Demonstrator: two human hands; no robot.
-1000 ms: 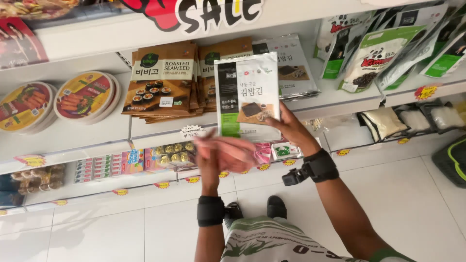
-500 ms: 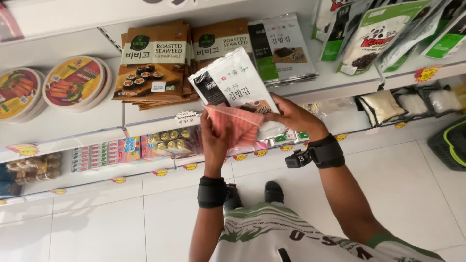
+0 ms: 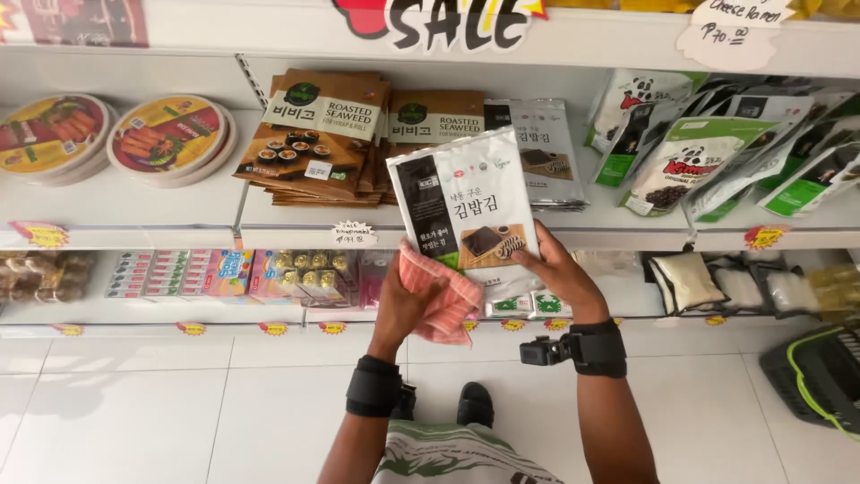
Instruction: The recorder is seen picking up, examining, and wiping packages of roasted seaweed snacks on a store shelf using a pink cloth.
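Left hand (image 3: 408, 305) presses a pink striped cloth (image 3: 441, 300) against the flat white-and-black seaweed packet (image 3: 466, 215), which the right hand (image 3: 555, 273) grips; wiping step, needing steady strokes.

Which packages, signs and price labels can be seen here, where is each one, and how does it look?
Seaweed packet: flat, white and black, held by right hand; left hand holds pink cloth on it.
Brown packets: stacked, upper shelf.
Round packs: yellow-red, upper left.
Sale sign: top edge, black and red.
Price tags: yellow starbursts, shelf edges.

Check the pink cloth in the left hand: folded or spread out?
Bunched, not spread. The pink cloth sits gathered in the left hand, pressed against the lower edge of the seaweed packet, which the right hand holds.
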